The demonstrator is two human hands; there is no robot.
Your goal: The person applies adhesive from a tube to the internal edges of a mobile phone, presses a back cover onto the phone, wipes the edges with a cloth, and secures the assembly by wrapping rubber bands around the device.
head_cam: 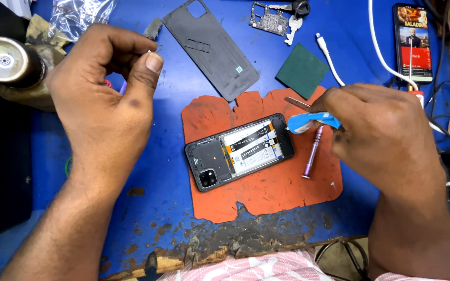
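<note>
Right hand (pixel 386 130) gripped blue-handled tool (pixel 313 122) beside opened phone (pixel 239 151) on orange mat (pixel 266 192). Left hand (pixel 105 99) raised, thumb and forefinger pinched on tiny part, too small to identify.

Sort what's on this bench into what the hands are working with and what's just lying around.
In use:
opened phone
orange mat
blue-handled tool in the right hand
tiny part pinched in the left hand

Lying about:
back cover
circuit board
green pad
purple screwdriver
second phone
white cable
</note>
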